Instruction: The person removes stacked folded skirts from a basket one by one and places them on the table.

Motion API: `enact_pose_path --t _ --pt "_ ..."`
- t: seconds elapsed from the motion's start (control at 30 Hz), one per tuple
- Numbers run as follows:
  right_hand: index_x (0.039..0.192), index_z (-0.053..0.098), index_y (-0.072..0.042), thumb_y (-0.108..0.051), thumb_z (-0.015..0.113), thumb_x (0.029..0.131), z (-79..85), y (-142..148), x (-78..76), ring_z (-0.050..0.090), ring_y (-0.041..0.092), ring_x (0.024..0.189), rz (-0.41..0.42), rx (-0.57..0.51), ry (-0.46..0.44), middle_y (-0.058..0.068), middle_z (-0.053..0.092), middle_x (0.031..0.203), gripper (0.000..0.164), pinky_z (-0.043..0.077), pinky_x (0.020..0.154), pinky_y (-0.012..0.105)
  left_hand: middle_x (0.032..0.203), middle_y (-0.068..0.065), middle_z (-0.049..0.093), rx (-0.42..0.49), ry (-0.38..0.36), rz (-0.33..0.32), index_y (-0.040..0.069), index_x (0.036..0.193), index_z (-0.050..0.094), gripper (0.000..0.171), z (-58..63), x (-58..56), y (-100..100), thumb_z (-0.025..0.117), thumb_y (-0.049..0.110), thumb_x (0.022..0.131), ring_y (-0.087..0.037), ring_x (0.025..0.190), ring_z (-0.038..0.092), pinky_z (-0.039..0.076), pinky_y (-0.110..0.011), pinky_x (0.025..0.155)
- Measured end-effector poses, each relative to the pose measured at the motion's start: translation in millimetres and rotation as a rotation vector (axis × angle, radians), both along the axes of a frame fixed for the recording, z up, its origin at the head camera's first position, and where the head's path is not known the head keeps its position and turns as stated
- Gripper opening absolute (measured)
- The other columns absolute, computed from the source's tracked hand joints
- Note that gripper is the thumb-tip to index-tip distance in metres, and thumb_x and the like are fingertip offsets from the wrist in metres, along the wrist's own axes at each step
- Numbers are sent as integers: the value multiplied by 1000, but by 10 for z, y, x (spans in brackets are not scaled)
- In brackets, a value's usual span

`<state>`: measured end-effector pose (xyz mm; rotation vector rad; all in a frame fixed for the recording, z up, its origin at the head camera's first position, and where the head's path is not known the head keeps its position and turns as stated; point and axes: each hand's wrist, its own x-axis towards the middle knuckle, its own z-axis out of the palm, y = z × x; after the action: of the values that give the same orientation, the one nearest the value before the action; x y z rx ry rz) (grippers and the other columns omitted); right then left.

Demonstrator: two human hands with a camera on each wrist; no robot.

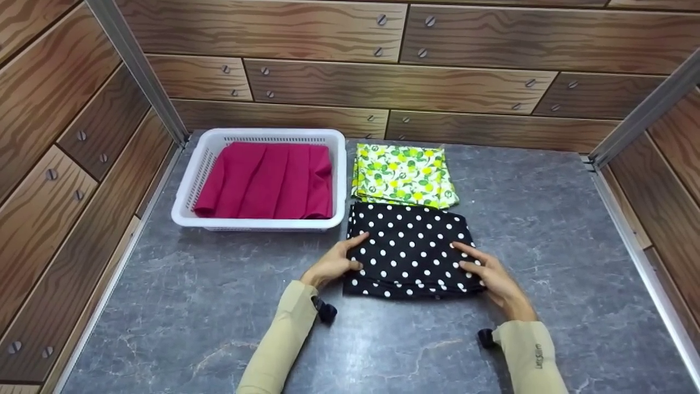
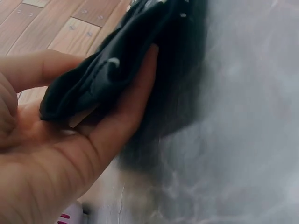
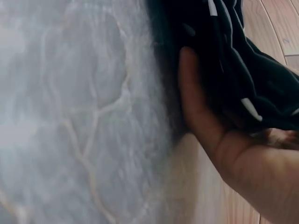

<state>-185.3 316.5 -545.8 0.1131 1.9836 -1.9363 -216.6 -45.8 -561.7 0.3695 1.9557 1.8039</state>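
Observation:
A folded black cloth with white polka dots (image 1: pixel 407 246) lies in front of the person, its layers showing along the near edge. At its left side the left hand (image 1: pixel 332 262) grips the edge, with fingers on both faces of the cloth, as the left wrist view of the folded layers (image 2: pixel 100 79) shows. The right hand (image 1: pixel 495 279) holds the opposite edge; in the right wrist view one finger (image 3: pixel 201 102) lies along the dark cloth (image 3: pixel 254 84), and the other fingers are mostly hidden there.
Directly behind the dotted cloth lies a folded lemon-print cloth (image 1: pixel 402 172). A white plastic basket (image 1: pixel 262 223) stands to the left, holding folded dark-pink fabric (image 1: pixel 268 180). Wood-patterned panels (image 1: pixel 328 82) wall the grey marbled table (image 1: pixel 219 306) at the back and sides.

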Motion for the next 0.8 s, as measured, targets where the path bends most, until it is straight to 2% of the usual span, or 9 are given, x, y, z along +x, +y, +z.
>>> enact_pose_path --t 0.13,0.27,0.33,0.4,0.5,0.57,0.63,0.7,0.8 --pt "154 36 0 -6 57 101 -12 -30 -40 65 9 95 -11 15 4 26 30 157 57 57 81 27 159 -24 32 -10 20 11 2 156 36 82 -9 -37 -14 60 -13 79 -32 145 30 21 -45 121" --pt "151 37 6 -1 58 99 48 -36 -59 63 5 94 -42 76 53 30 33 154 56 56 81 25 156 -26 35 -88 27 -3 5 158 33 78 80 -2 -78 62 -7 87 -33 129 49 44 -46 106" --pt "148 40 10 3 59 97 123 -27 -89 62 4 92 -70 152 116 33 39 149 54 55 80 22 154 -28 39 -199 79 -33 4 158 32 72 214 30 -144 63 0 93 -36 125 55 48 -47 102" --pt "145 41 14 5 61 95 231 -7 -135 61 6 99 -100 239 177 35 42 147 54 53 82 19 149 -30 44 -318 146 -86 3 158 32 67 390 59 -222 62 8 98 -41 123 57 49 -51 100" --pt "144 41 14 7 62 93 429 -4 -227 60 23 114 -142 329 239 34 44 146 55 50 85 16 145 -29 50 -435 259 -188 0 155 36 60 674 77 -352 58 16 102 -40 128 55 42 -50 109" --pt "145 42 13 6 63 93 552 -52 -286 53 34 125 -149 343 269 33 43 148 56 49 89 15 146 -26 50 -415 280 -247 -1 154 38 56 831 67 -439 55 18 104 -38 129 54 42 -49 109" --pt "144 44 13 6 65 93 652 -154 -339 51 38 126 -145 335 309 32 45 147 55 49 90 17 148 -22 50 -379 297 -266 -1 153 41 53 960 33 -534 54 18 105 -36 129 54 44 -47 108" --pt "140 48 15 8 67 91 719 -310 -394 57 31 120 -148 309 358 32 49 143 53 50 89 18 147 -21 51 -344 322 -237 -1 150 44 50 1059 -21 -636 54 16 105 -34 128 55 45 -46 106" --pt "134 53 17 12 67 89 773 -610 -475 63 16 106 -148 235 426 31 56 135 48 52 87 19 140 -22 57 -325 373 -141 -4 145 50 44 1167 -121 -795 54 13 105 -34 124 58 47 -45 104"
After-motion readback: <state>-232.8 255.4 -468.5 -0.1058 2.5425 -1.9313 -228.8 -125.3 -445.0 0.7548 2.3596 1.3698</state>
